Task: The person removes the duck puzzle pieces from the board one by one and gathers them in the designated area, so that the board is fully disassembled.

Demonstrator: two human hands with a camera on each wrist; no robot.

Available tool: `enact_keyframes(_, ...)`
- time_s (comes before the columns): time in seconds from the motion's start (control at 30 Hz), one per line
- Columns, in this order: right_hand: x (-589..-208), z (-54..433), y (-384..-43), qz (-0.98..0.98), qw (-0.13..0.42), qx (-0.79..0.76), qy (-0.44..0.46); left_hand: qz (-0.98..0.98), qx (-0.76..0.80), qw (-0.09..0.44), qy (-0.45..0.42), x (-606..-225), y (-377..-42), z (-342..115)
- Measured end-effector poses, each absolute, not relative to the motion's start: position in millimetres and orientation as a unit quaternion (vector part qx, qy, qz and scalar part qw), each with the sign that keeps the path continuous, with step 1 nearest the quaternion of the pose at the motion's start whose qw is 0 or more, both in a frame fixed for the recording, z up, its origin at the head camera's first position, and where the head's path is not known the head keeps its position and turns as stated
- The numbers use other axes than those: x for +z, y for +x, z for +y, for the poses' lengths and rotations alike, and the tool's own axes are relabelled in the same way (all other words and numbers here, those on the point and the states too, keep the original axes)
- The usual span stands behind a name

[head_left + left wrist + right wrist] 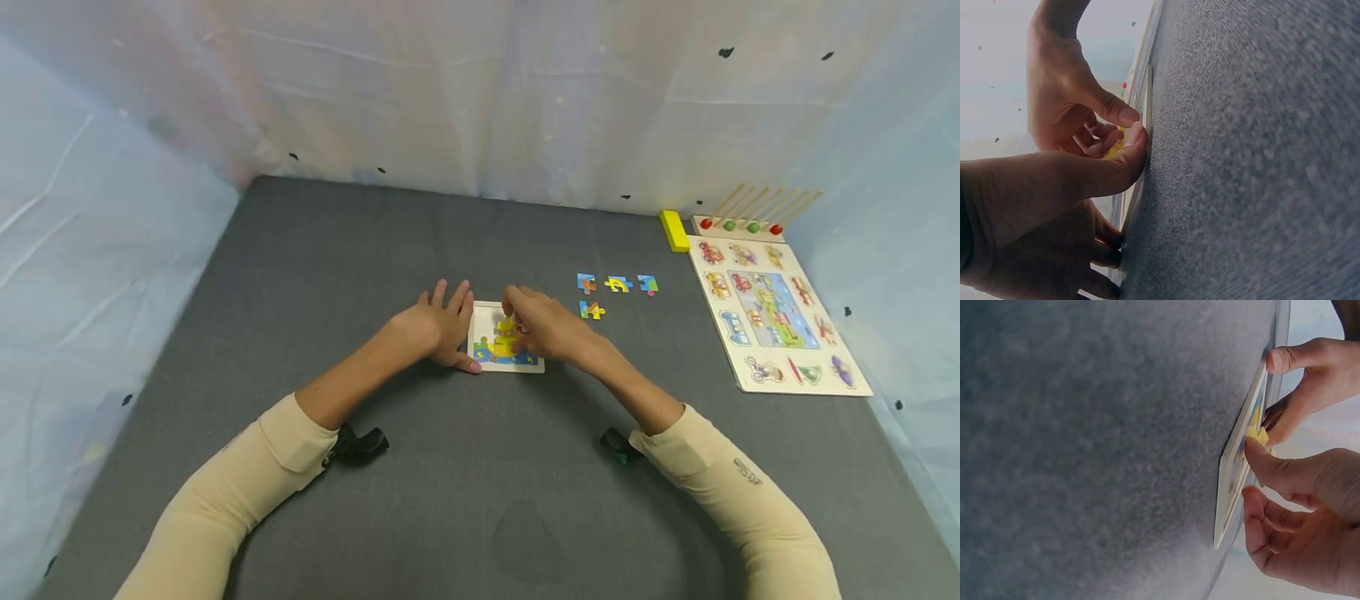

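Note:
A small jigsaw puzzle tray point(482, 320) with a pale frame lies on the dark table, its lower part filled with blue and yellow pieces. My left hand point(442, 330) rests at the tray's left edge, fingers spread and thumb at the near left corner. Over the right part of the tray, my right hand point(551, 327) pinches a yellow puzzle piece point(1260, 434) with thumb and fingers. The piece appears tilted in the right wrist view, and fingers partly cover it. Several loose puzzle pieces point(618, 284) lie to the right of the tray.
Farther right lies a large picture puzzle board point(720, 333). Behind it stands a wooden rack point(738, 229) with thin upright sticks and red and green beads. A yellow block point(674, 231) sits beside them. Plastic sheeting point(480, 100) hangs around the table.

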State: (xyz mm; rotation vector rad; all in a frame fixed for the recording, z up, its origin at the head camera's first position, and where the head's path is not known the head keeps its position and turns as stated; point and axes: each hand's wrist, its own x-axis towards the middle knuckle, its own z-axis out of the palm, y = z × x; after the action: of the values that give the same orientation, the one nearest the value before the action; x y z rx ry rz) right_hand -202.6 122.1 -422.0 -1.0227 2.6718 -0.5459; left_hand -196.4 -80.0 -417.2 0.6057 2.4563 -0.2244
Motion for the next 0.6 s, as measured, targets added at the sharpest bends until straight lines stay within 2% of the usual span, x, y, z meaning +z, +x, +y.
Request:
enact_keyframes(0.33, -418, 122, -205, 0.892, 0.144, -0.247, -0.35, 0.924, -0.076, 0.297, 0.228, -417, -197, -80)
enact_keyframes(0.6, -406, 132, -206, 0.888, 0.12, -0.292, -0.336, 0.923, -0.073, 0.302, 0.225, -419, -199, -81)
